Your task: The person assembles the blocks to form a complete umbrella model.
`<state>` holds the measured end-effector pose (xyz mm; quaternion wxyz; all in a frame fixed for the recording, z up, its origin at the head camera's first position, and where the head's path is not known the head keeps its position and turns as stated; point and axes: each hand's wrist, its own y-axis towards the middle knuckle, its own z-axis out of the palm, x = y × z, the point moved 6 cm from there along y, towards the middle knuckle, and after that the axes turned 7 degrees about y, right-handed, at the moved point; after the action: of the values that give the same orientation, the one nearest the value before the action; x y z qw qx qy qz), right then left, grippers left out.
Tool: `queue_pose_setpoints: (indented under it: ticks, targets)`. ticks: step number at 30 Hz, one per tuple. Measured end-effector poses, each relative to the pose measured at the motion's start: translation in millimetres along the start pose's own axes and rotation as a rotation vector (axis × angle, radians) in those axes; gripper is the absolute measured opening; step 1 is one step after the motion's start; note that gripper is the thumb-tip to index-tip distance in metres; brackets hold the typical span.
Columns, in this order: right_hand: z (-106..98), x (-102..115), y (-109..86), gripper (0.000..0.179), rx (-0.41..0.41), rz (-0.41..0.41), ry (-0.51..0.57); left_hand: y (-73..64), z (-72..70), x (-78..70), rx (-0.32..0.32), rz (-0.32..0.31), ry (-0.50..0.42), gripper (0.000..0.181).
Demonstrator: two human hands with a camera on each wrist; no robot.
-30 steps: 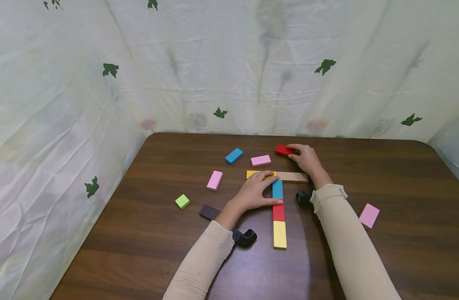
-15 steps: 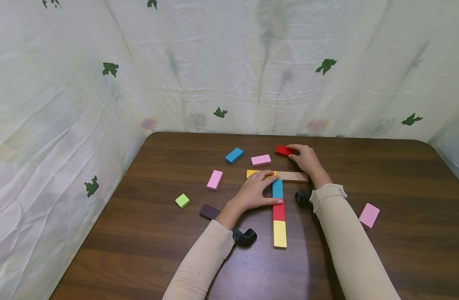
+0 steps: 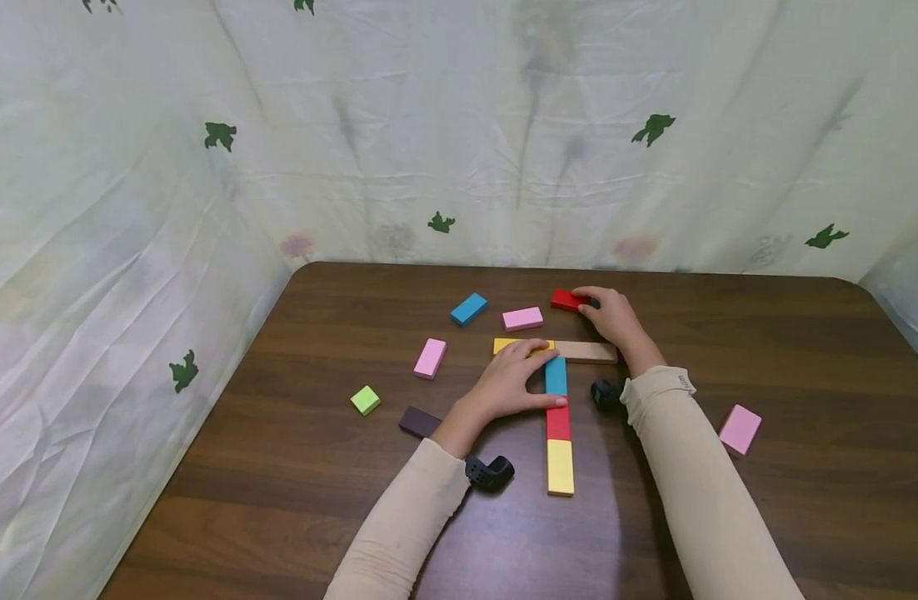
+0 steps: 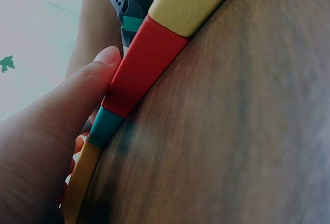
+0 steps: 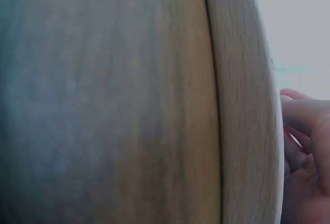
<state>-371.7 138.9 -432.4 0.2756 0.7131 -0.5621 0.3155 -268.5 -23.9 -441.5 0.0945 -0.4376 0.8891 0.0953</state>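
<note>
In the head view, my left hand (image 3: 506, 385) rests over a T-shaped row of flat blocks. Its thumb touches a red block (image 3: 558, 423), and its fingertips lie on an orange-yellow block (image 3: 504, 345). Between thumb and fingers shows a blue block (image 3: 556, 377); a pale yellow block (image 3: 560, 467) ends the stem. My right hand (image 3: 615, 319) pinches the right end of another red block (image 3: 566, 300) at the back. Under that wrist lies a plain wooden block (image 3: 586, 352), large in the right wrist view, where the fingertips are hidden behind it.
Around the row lie a blue block (image 3: 469, 309), pink blocks (image 3: 522, 318) and a green block (image 3: 365, 401). A dark block (image 3: 418, 422) is partly under the left wrist. Another pink block (image 3: 740, 429) sits beside the right sleeve. A white curtain (image 3: 459, 133) hangs behind the table.
</note>
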Motion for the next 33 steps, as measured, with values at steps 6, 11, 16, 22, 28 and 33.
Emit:
queue_pose_setpoints:
  ticks: [6, 11, 16, 22, 28, 33]
  targets:
    - [0.6, 0.7, -2.0, 0.034, 0.010, -0.002, 0.013, 1.1, 1.0, 0.2, -0.012, 0.008, 0.017, 0.076]
    - [0.4, 1.7, -2.6, 0.035, 0.012, -0.004, 0.011, 1.0, 0.6, -0.3, -0.011, 0.009, 0.008, 0.076]
    - [0.0, 3.4, -3.1, 0.034, 0.011, -0.011, 0.008, 0.5, 0.1, -0.5, -0.008, 0.007, 0.007, 0.077]
    - [0.5, 4.1, -3.5, 0.034, 0.009, -0.017, 0.007, 0.2, -0.3, -0.2, -0.005, 0.002, 0.009, 0.076]
    - [1.1, 2.5, -2.7, 0.034, 0.010, -0.019, 0.005, -0.1, -0.4, -0.1, -0.004, 0.001, 0.010, 0.076]
    - [0.9, 0.1, -2.0, 0.037, 0.028, 0.014, 0.016, -0.5, -0.5, -0.1, -0.001, -0.001, 0.010, 0.076]
